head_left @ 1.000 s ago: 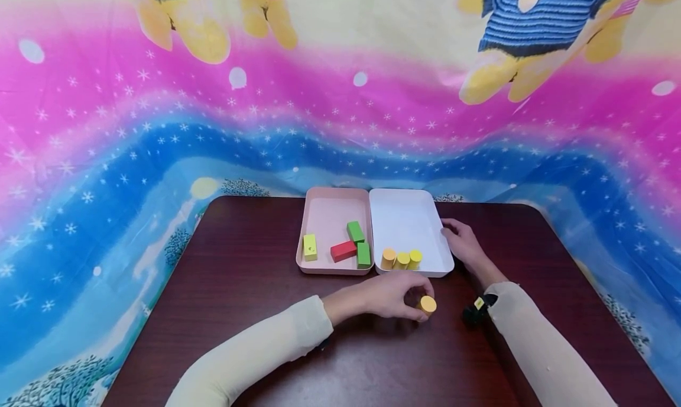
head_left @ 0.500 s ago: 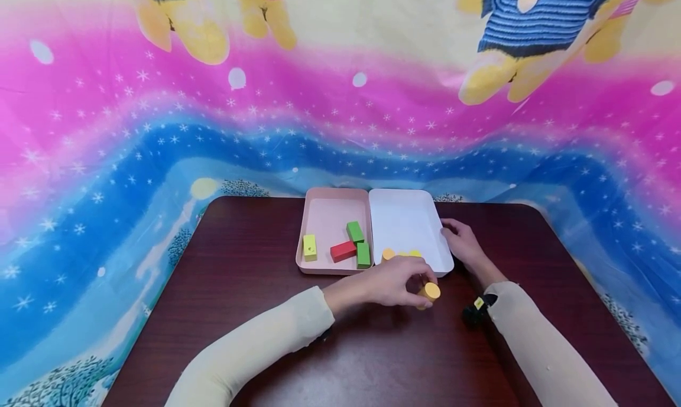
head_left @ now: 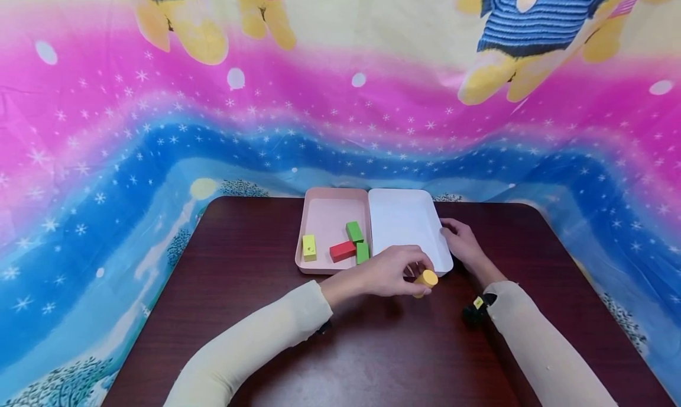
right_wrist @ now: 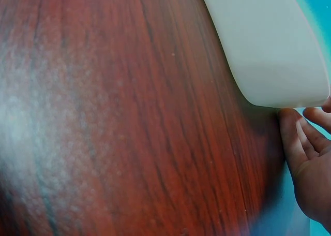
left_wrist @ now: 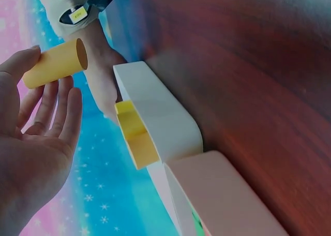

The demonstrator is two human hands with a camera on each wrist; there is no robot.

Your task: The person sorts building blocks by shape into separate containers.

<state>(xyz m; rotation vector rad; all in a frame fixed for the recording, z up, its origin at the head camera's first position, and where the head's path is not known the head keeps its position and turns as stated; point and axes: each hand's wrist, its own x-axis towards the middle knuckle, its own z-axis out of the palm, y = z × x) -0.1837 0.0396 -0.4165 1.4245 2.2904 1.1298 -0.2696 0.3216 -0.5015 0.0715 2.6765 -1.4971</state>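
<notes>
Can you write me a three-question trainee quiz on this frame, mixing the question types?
1. True or false: the left hand holds a yellow cylinder at the near rim of the white tray.
2. Which tray holds the red block? A) pink tray B) white tray C) neither
3. Fill in: the right hand rests against the ____ edge of the white tray.

Key: 1 true; 2 A, it lies in the pink tray beside two green blocks; 3 right.
</notes>
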